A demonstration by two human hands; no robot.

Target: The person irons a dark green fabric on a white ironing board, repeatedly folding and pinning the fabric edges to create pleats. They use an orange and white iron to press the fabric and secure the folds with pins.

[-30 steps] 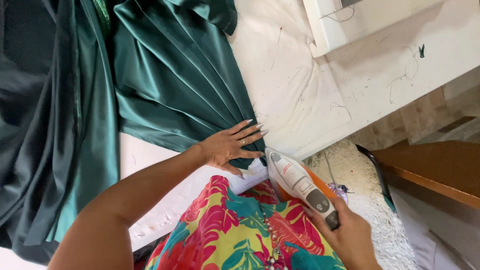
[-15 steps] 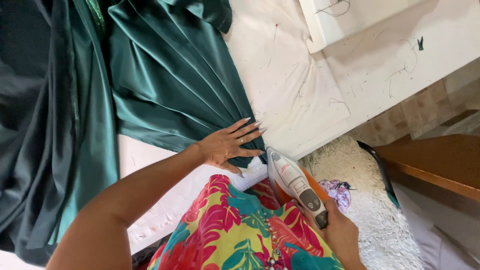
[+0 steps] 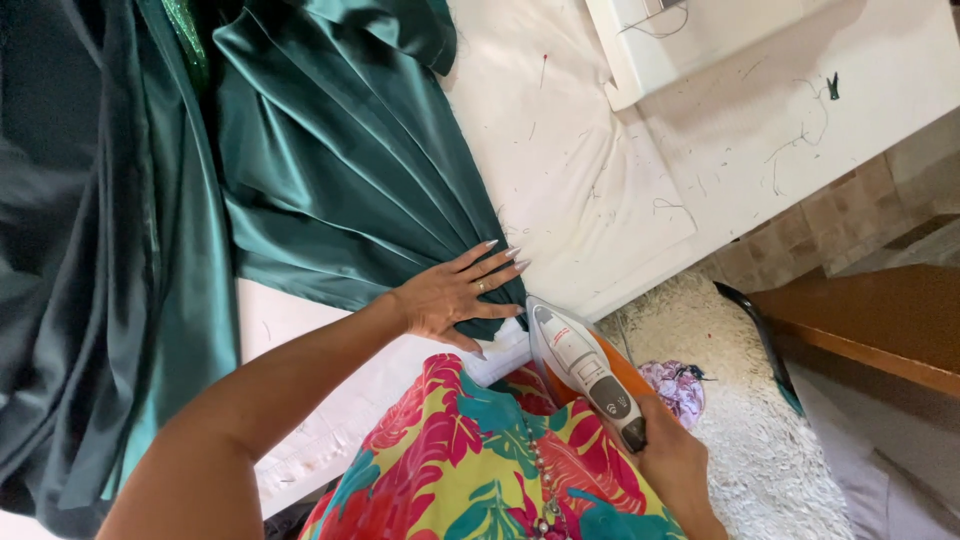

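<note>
Left hand (image 3: 452,298): flat, fingers spread, pressing pleats of the green satin fabric (image 3: 330,170) on the desk (image 3: 590,190).
Right hand (image 3: 672,462): closed around the iron (image 3: 582,362) handle, just right of the fabric edge.
Risk: hot soleplate close to spread fingertips; possible burn, scorched satin, shifted pleats.
Surface: white padded cover, stray threads.
Room: shaggy white rug (image 3: 740,440) below, wooden furniture (image 3: 870,320) far right.

Left hand (image 3: 455,298) on fabric (image 3: 330,190); iron (image 3: 585,365) just right.

Bright daylight floods the white padded ironing surface (image 3: 560,170) nearly to glare, sheen streaks the pleated dark green satin fabric (image 3: 330,190), whose left folds sink into shadow, and focus stays sharp.
</note>
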